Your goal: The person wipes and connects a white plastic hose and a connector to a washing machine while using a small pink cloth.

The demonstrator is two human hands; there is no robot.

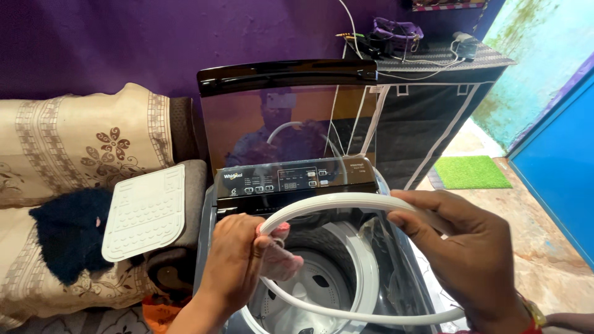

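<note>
Both hands, left hand [238, 256] and right hand [470, 253], grasp the white hose [334, 203] looped between them.

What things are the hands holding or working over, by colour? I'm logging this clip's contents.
White: 2, the curved hose in both the left hand and right hand, and the washer drum
Pink: 1, the cloth in the left hand
Black: 1, the washer control panel
Total: 4

Curved white hose [346, 204], pink cloth [278, 260] perhaps
</note>
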